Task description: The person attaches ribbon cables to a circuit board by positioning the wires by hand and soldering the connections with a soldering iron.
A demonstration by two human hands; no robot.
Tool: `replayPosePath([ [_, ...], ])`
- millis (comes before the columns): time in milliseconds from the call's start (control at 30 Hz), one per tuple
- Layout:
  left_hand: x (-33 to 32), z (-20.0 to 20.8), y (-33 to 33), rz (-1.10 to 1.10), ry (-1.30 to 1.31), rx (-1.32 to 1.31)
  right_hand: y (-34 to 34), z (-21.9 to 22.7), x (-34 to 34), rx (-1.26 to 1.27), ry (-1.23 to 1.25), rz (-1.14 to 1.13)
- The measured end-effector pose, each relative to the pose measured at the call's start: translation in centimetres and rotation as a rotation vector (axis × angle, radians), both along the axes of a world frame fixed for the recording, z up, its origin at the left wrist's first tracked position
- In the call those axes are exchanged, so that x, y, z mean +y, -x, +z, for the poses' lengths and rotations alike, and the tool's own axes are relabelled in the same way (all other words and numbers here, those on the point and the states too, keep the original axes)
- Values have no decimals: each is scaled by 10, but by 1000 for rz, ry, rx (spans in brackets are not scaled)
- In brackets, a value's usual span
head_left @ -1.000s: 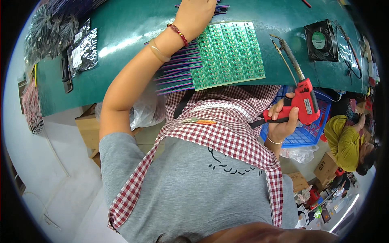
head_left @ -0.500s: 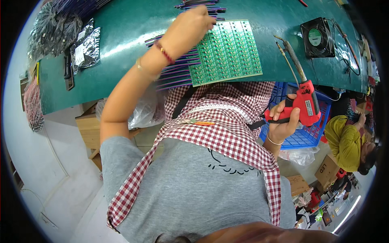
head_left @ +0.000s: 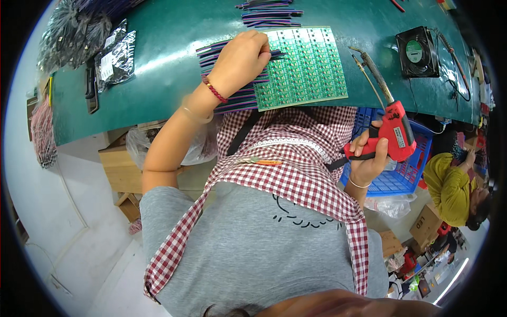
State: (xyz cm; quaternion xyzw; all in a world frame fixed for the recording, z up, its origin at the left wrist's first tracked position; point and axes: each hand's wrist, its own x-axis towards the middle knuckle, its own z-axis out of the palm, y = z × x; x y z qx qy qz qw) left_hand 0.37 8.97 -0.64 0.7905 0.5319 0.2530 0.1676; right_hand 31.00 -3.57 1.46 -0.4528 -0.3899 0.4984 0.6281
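My left hand is closed in a pinch over the left edge of a green circuit board panel. From its fingers a short dark multi-strand wire sticks out over the small boards. Rows of purple, black and blue wires lie along the panel's left side, some ends meeting its edge, partly hidden under my hand and wrist. My right hand grips a red soldering gun by its handle. The gun's metal tip and thin feed tube point up and left, apart from the panel's right side.
More wires lie in a pile beyond the panel on the green table. A black fan stands at the right; bagged parts lie at the left. Below the table's edge is a blue basket. Another person sits far right.
My left hand has come nearer from the panel's far left corner, and a dark wire now shows at its fingertips over the boards. My right hand and the soldering gun have hardly moved.
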Motion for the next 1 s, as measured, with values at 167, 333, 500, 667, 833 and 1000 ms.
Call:
replayPosePath([
  [167, -3, 14, -1, -11, 65, -150, 4, 4, 1, -17, 30, 30],
  [333, -32, 28, -1, 10, -12, -234, 10, 6, -4, -139, 58, 110],
  [500, -76, 28, 1, 22, 33, -231, 3, 2, -23, -95, 193, 249],
  [667, -88, 13, -7, 92, -80, -164, -2, -11, -38, -211, 321, 392],
  [833, -84, 4, -12, 96, -138, -161, -1, -18, -41, -290, 288, 424],
  [1000, -83, 4, -11, 102, -85, -133, 2, -21, -40, -366, 239, 430],
])
